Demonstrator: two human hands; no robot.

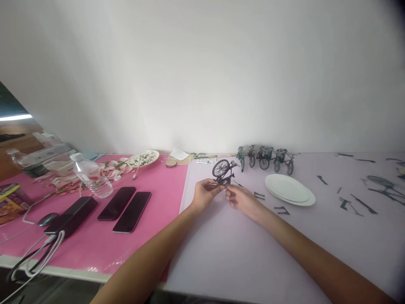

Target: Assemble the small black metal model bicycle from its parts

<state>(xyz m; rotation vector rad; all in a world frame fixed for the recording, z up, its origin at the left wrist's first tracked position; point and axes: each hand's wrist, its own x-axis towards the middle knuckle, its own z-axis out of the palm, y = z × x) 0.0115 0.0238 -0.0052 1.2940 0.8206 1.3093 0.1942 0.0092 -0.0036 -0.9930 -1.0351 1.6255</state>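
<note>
A small black model bicycle (220,168) is held up off the pale table, one spoked wheel raised at the top. My left hand (204,195) pinches its lower part from the left. From the right, my right hand (240,197) has its fingertips pressed together at the model's lower end; whether they hold a separate small part is hidden. Just right of that hand lie two dark bracket-shaped parts, one nearer the wall (259,196) and one closer to me (282,210).
Several finished-looking model bicycles (265,158) stand along the wall. White plates (289,189) and scattered black parts (363,204) lie on the right. On the pink surface are two phones (132,212), a power strip (72,214), a water bottle (91,175) and a plate of small pieces (144,158).
</note>
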